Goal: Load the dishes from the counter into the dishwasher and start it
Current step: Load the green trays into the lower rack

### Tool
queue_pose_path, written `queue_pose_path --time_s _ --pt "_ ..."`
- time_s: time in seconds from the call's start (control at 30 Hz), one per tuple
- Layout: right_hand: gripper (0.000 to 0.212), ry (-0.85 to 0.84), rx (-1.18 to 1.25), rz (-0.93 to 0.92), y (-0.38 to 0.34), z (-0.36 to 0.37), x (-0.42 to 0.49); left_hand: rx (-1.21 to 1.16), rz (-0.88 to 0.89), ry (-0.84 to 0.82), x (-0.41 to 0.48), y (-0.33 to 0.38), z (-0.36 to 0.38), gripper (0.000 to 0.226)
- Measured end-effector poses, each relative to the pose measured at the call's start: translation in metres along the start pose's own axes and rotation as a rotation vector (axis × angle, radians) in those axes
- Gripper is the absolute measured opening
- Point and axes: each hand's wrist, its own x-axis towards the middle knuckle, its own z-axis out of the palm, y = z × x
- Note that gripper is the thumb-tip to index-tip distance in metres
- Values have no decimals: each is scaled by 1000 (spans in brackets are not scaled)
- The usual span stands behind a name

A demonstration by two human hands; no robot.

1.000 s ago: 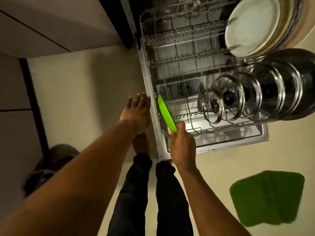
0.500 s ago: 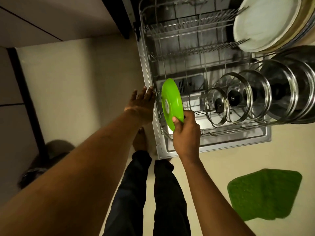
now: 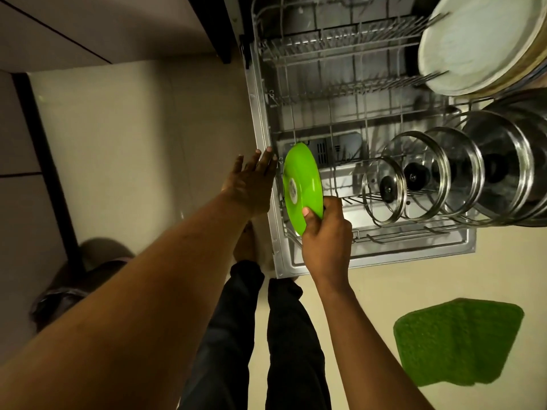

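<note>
A person stands over an open dishwasher, the lower rack (image 3: 340, 83) pulled out over the lowered door (image 3: 414, 253). The right hand (image 3: 325, 242) grips a green plate (image 3: 302, 184) by its lower edge, thumb pressed on the near face and fingers curled behind it. The plate stands on edge at the front left corner of the rack, tilted a little, its lower rim down among the wires. The left hand (image 3: 251, 184) reaches out just beside the plate with fingers straight and holding nothing, its fingertips at the left edge of the rack; whether they touch the metal cannot be told. To the right, a row of glass lids (image 3: 438, 173) with steel rims stands upright along the front of the rack, and a large white plate (image 3: 467, 42) leans in the far right corner. A green mat (image 3: 455, 341) lies on the pale floor (image 3: 133, 137) near the person's right arm.
</note>
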Motion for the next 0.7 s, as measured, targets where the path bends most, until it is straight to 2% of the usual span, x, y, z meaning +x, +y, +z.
queue_pose_path --time_s 0.27,0.7 --pt "18 49 11 1 -8 -3 -4 86 6 -89 5 2 -15 82" --pt "23 -169 -114 94 -7 12 43 127 10 -133 7 6 -17 91"
